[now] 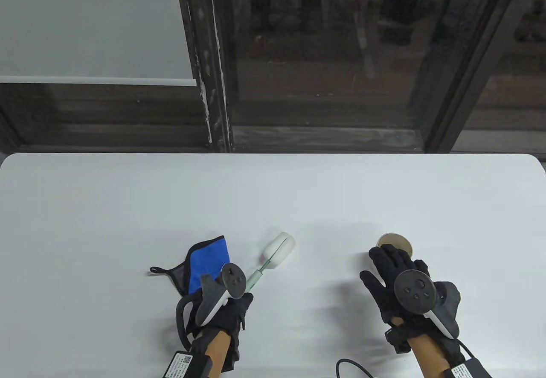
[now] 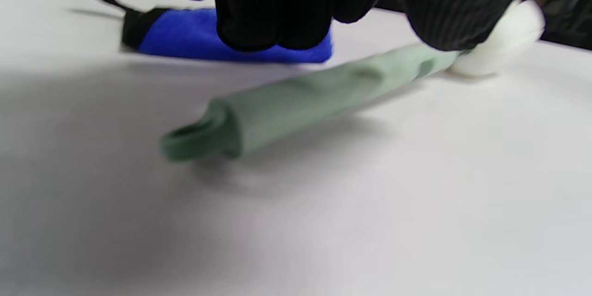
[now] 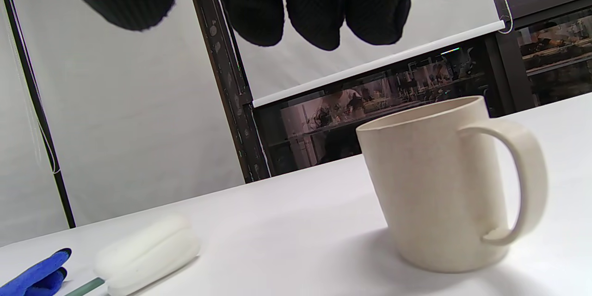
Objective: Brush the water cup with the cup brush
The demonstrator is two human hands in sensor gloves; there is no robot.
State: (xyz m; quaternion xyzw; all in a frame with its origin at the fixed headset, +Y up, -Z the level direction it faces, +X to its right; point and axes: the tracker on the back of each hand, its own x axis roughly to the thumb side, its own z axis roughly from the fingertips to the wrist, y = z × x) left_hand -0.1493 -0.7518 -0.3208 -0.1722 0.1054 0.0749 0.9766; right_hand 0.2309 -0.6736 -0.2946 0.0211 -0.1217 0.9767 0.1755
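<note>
Behind the white counter runs a dark-framed window with pale roller blinds partly lowered.

Cup brush: it lies flat on the counter, near the front edge and left of centre. Its white sponge head points away and to the right, and the green handle runs back toward the left hand. In the left wrist view the gloved fingertips hang just above the handle, and the thumb sits over the stem close to the sponge head. The handle's loop end lies bare on the counter, outside the grip. Whether any finger actually touches the handle cannot be told; that view is blurred. The grip is not closed around the brush.

Water cup: a beige mug standing upright on the counter to the right, well apart from the brush. In the right wrist view its handle faces right. The right hand hovers on the near side of the cup with fingers spread and extended; the fingertips hang above and short of the rim. This grip is open and holds nothing.

Blue cloth with black trim: it lies just left of the brush handle, partly under the left hand in the table view.
</note>
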